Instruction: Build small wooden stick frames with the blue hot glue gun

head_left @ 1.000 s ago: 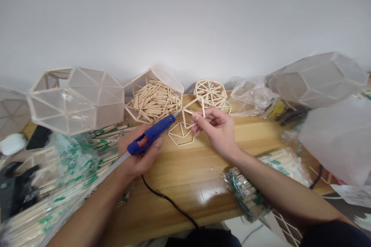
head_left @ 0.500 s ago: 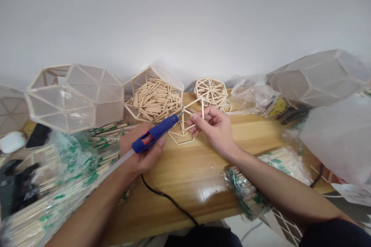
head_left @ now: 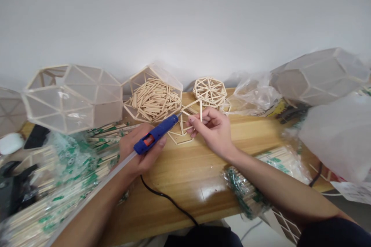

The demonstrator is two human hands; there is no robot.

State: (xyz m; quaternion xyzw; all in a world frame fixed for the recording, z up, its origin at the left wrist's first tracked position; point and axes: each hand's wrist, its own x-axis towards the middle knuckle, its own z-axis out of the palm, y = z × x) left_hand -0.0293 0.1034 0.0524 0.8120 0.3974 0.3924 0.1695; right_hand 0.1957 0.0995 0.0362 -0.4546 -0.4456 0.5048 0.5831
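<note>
A: Head view, middle of the frame, and the blue glue gun (head_left: 156,135) has slid a little right compared with a second ago! Its nozzle (head_left: 179,115) sits right at the left corner of the small stick frame (head_left: 201,110).

B: Touching it?

A: Too small to call from here. The stick frame itself has dipped slightly, covering more of the flat stick shape (head_left: 185,142) lying on the wooden table (head_left: 179,185) just below. The heap of short sticks (head_left: 156,98), upper centre, looks the same as before.

B: Talk me through the grips!

A: Left hand (head_left: 143,162): wrapped firmly around the gun's body, most fingers hidden, a pale glue stick (head_left: 123,163) trailing out behind toward the lower left. Right hand (head_left: 216,130): thumb and fingertips closed together, pinching the stick frame along its lower right side.

B: Any lettering we can read?

A: Green print on the plastic wrappers (head_left: 77,156), left of frame, but it's blurred. Green again on the stick packet (head_left: 279,162), lower right, equally unreadable. Marks on the white paper (head_left: 353,192), right edge: too faint!
</note>
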